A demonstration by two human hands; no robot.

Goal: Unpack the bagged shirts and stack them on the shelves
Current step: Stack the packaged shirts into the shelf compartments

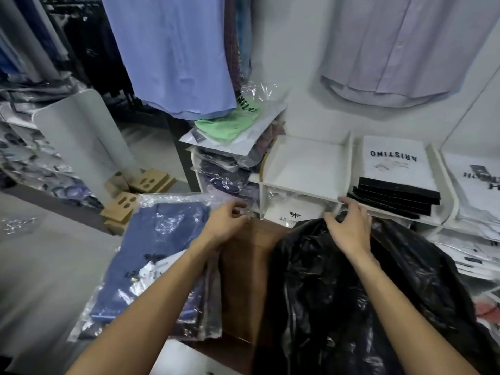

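Your left hand [227, 221] pinches the top edge of the blue bagged shirt [157, 255], which lies just below your fingers, not yet unwrapped. Your right hand [349, 228] curls its fingers into the black plastic bag [351, 307]. The white shelves [349, 150] past your fingertips hold few shirts, so I think most of the work is left.

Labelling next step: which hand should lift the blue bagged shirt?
Probably left: left hand pinches the blue bagged shirt at its wrap; right hand is busy gripping the black bag.

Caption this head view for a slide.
Left hand pinches a bagged blue shirt; right hand grips black bag.
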